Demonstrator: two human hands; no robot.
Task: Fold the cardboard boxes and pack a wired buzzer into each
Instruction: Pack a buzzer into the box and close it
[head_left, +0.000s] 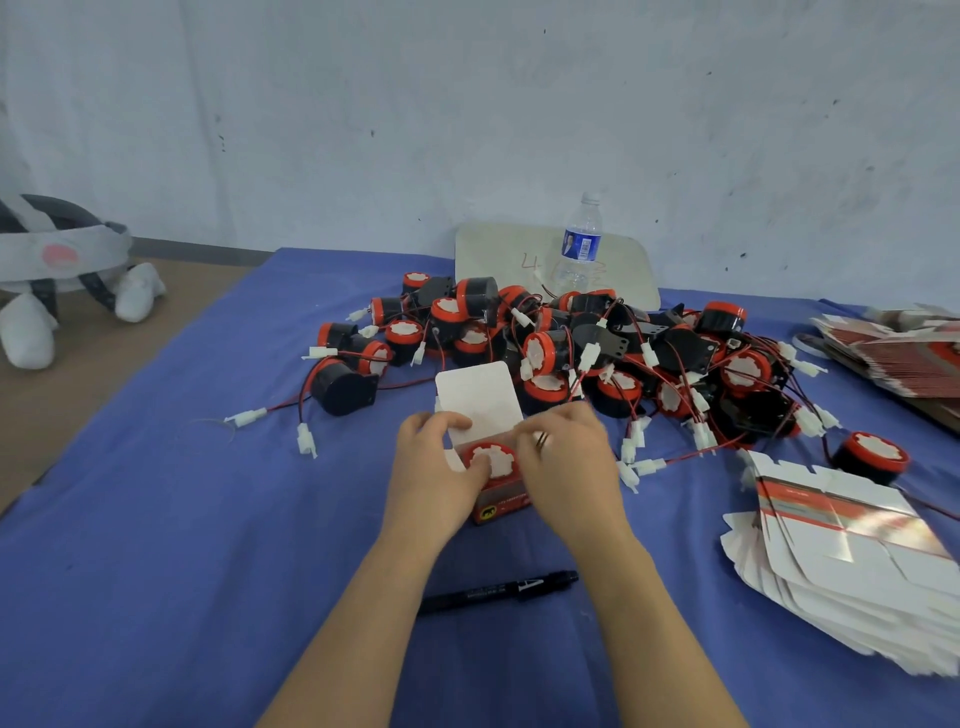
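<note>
Gripping the upright box (500, 505), left hand (435, 460) and right hand (567, 457) curl round its sides; buzzer (494, 460) faces up (print unreadable).

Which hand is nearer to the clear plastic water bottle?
Right. The right hand lies nearly straight in front of the clear plastic water bottle; the left hand is off to its left.

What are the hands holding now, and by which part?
The cardboard box, lid open: left hand grips its left top edge, thumb on the buzzer inside; right hand grips the right top edge.
</note>
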